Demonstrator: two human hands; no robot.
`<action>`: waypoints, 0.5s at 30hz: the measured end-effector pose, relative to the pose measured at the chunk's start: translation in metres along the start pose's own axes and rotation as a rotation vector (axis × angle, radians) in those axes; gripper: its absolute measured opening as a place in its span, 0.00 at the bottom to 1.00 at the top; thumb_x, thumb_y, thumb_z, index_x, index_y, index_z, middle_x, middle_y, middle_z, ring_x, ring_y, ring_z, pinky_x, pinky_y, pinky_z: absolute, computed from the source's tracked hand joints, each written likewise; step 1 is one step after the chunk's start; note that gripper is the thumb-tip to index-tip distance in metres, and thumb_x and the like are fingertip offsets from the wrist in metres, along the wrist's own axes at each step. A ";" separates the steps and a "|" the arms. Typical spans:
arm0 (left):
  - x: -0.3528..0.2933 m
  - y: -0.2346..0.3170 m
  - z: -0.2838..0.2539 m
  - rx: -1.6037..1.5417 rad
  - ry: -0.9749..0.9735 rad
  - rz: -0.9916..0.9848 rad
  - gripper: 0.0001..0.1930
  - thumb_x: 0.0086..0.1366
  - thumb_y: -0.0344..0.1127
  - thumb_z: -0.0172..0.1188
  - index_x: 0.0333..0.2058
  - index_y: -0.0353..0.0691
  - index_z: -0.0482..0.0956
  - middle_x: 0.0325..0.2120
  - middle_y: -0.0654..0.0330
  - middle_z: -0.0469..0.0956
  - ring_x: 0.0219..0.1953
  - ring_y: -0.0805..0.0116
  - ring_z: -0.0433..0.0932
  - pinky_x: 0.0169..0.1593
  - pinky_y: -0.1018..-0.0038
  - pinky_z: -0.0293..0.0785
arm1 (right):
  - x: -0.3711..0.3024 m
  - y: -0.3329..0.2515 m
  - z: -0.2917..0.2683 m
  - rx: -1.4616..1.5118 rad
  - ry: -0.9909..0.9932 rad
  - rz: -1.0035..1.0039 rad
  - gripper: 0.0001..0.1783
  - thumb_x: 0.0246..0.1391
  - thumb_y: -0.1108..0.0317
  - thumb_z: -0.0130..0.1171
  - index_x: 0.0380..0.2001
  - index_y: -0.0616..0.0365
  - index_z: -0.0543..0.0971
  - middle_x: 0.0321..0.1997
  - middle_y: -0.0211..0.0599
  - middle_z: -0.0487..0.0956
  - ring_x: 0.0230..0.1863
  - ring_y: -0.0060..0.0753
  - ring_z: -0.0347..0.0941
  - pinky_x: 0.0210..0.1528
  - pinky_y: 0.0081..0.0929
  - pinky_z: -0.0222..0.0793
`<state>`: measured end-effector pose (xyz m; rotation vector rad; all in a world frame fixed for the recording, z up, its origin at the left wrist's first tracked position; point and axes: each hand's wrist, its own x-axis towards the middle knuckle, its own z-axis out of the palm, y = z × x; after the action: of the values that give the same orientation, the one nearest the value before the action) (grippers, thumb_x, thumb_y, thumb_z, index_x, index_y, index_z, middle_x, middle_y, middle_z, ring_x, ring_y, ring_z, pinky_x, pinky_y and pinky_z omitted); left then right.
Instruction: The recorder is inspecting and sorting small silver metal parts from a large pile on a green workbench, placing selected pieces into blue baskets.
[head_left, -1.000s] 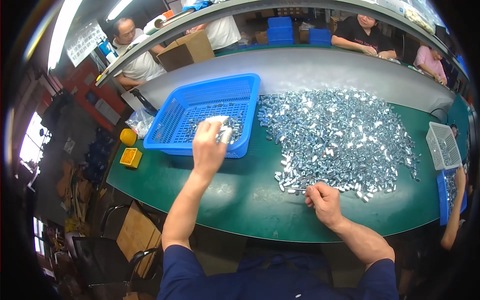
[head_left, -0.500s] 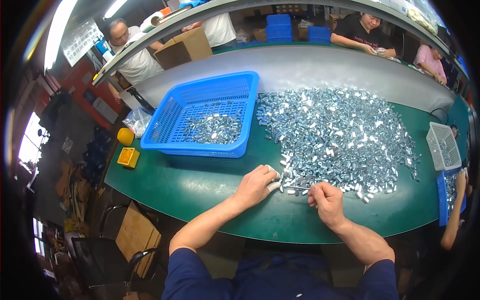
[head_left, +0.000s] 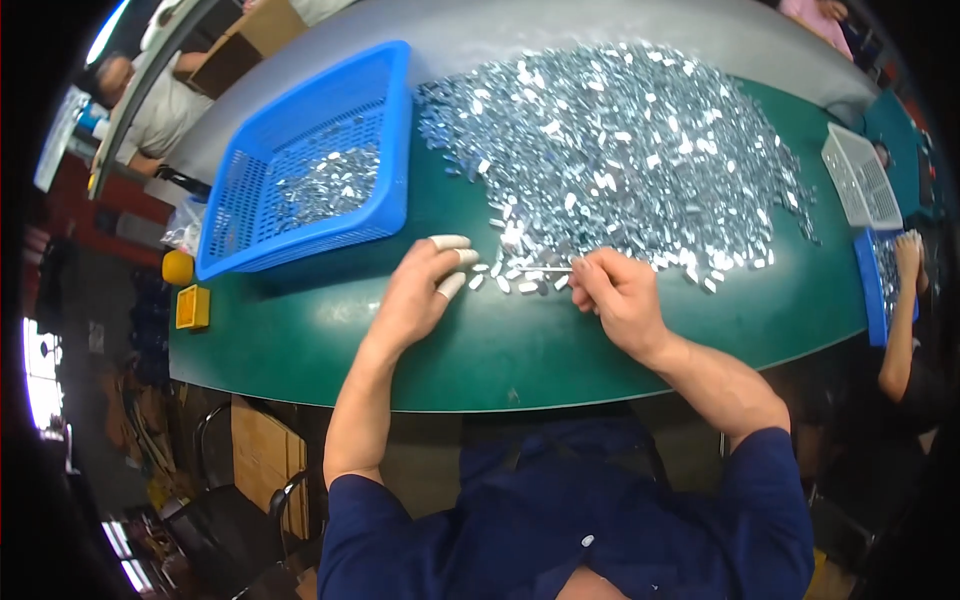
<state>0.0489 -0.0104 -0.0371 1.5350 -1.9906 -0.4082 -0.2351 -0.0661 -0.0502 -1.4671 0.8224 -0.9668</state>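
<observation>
A wide heap of small shiny metal pieces point(head_left: 620, 160) covers the middle of the green table. My right hand point(head_left: 622, 298) pinches a thin metal rod point(head_left: 543, 268), its tip pointing left among loose pieces at the heap's near edge. Just left of those pieces is my left hand point(head_left: 418, 288), white covers on its fingertips, thumb and fingers apart, with nothing visible between them. Beyond it, a blue perforated basket point(head_left: 397, 150) holds a layer of similar metal pieces point(head_left: 335, 182).
The green table point(head_left: 480, 350) curves toward me. At its left stand a yellow square box point(head_left: 193, 307), a round yellow item point(head_left: 177, 267) and a clear bag point(head_left: 186, 225). Right, a white basket point(head_left: 862, 178) adjoins a blue tray point(head_left: 876, 290), where another person's hand point(head_left: 908, 250) reaches in.
The view has tilted downward, so the table sits higher in it. My left hand has drawn back left from the heap, its fingers spreading. The right hand still holds the rod.
</observation>
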 end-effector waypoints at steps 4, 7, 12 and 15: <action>0.004 0.003 0.003 -0.002 -0.057 -0.056 0.14 0.59 0.25 0.69 0.46 0.38 0.84 0.53 0.54 0.79 0.56 0.52 0.76 0.57 0.62 0.75 | 0.000 0.006 -0.002 0.035 -0.023 -0.011 0.18 0.73 0.60 0.57 0.32 0.64 0.81 0.24 0.30 0.80 0.25 0.17 0.73 0.27 0.18 0.71; 0.003 0.009 0.010 0.019 -0.028 -0.073 0.17 0.57 0.25 0.71 0.47 0.38 0.84 0.53 0.54 0.79 0.57 0.52 0.76 0.60 0.63 0.73 | -0.004 0.004 -0.004 0.051 -0.063 0.001 0.18 0.72 0.60 0.57 0.33 0.64 0.81 0.25 0.30 0.80 0.25 0.17 0.74 0.28 0.19 0.70; 0.002 0.007 0.025 0.083 0.065 -0.036 0.14 0.57 0.27 0.72 0.43 0.37 0.84 0.50 0.54 0.80 0.53 0.52 0.77 0.55 0.62 0.75 | -0.008 0.003 -0.003 0.026 -0.094 -0.001 0.18 0.72 0.60 0.58 0.33 0.64 0.82 0.25 0.31 0.80 0.25 0.17 0.74 0.28 0.19 0.70; 0.002 0.003 0.026 0.084 0.097 -0.014 0.13 0.58 0.27 0.72 0.42 0.36 0.83 0.44 0.54 0.82 0.47 0.54 0.80 0.51 0.65 0.77 | -0.006 0.002 -0.003 0.021 -0.101 -0.001 0.18 0.72 0.60 0.58 0.33 0.64 0.82 0.25 0.30 0.80 0.26 0.18 0.74 0.28 0.19 0.70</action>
<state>0.0306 -0.0142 -0.0552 1.5899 -1.9447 -0.2541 -0.2400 -0.0622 -0.0527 -1.4865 0.7359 -0.8922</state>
